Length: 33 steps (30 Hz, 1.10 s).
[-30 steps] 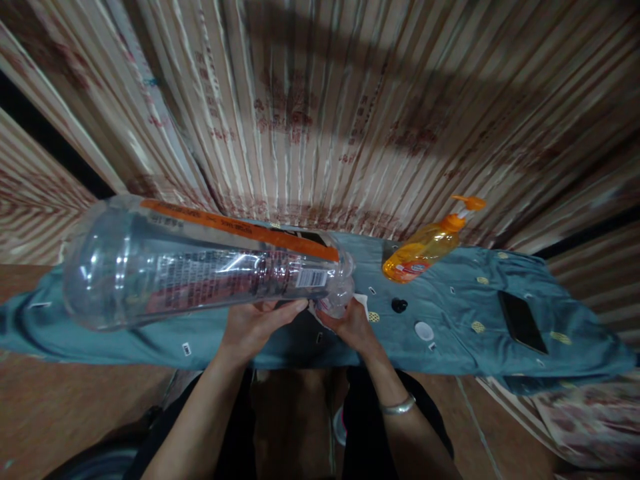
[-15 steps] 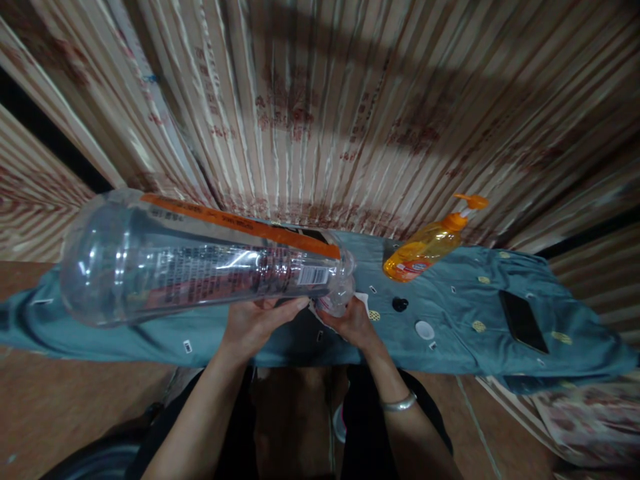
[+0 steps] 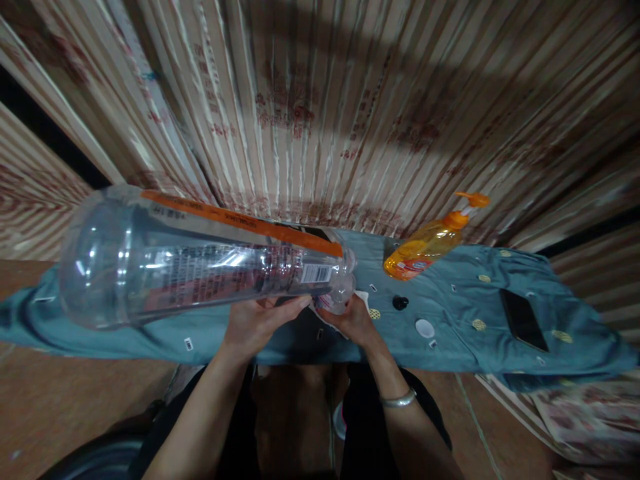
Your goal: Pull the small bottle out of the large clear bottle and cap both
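A large clear plastic bottle (image 3: 210, 260) with an orange-edged label lies tilted across the view, its base to the left and its neck end to the right. My left hand (image 3: 255, 323) is closed on its underside, thumb pointing right. Below the neck end, my right hand (image 3: 353, 320) is wrapped round a small clear plastic bottle (image 3: 340, 297), whose lower part is hidden by the fingers. Whether the two bottles touch is unclear. A white piece, perhaps paper (image 3: 364, 297), shows beside my right hand.
A teal patterned cloth (image 3: 475, 347) covers the narrow table. On it are an orange pump bottle (image 3: 425, 247), a small black cap (image 3: 400, 303), a white round lid (image 3: 425, 328) and a dark phone (image 3: 523, 319). A pleated curtain (image 3: 320, 100) hangs close behind.
Both hands keep their places and grips. The large bottle has barely shifted, and the whole view has moved very slightly.
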{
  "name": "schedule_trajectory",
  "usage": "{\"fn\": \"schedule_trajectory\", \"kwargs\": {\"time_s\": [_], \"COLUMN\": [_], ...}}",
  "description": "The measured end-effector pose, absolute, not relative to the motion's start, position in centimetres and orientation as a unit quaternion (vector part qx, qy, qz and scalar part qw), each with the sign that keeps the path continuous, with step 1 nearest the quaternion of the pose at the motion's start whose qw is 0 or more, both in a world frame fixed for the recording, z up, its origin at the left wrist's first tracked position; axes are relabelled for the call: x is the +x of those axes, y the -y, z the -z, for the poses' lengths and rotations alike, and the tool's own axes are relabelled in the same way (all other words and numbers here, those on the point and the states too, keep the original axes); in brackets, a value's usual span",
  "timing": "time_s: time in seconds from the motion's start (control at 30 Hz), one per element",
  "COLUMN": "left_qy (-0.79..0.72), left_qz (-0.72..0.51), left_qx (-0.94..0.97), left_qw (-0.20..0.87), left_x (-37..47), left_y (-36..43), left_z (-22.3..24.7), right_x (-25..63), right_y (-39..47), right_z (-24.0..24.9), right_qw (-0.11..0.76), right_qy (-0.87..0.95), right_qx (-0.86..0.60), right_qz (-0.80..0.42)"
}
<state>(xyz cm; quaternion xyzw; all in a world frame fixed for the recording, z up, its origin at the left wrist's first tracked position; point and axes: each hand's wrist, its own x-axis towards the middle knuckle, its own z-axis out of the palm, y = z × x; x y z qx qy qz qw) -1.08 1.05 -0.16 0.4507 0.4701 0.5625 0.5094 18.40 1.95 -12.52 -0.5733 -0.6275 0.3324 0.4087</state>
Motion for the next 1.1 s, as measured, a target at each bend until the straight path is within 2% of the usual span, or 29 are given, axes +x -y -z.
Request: {"fn": "schedule_trajectory", "kwargs": {"time_s": [0.6, 1.1], "left_qy": [-0.467, -0.44], "left_qz": [-0.56, -0.584], "left_qx": [0.479, 0.459], "left_qw": [0.488, 0.504], "left_x": [-1.2, -1.19], "left_y": [-1.08, -1.38], "left_z": [0.05, 0.3], "right_x": [18.58, 18.48], "right_y": [-1.9, -1.78], "right_z": [12.21, 12.1], "right_qw": [0.389, 0.38], "right_qy": [0.629, 0.634], "right_qx": [-0.573, -0.59], "right_qz": [-0.353, -0.324]}}
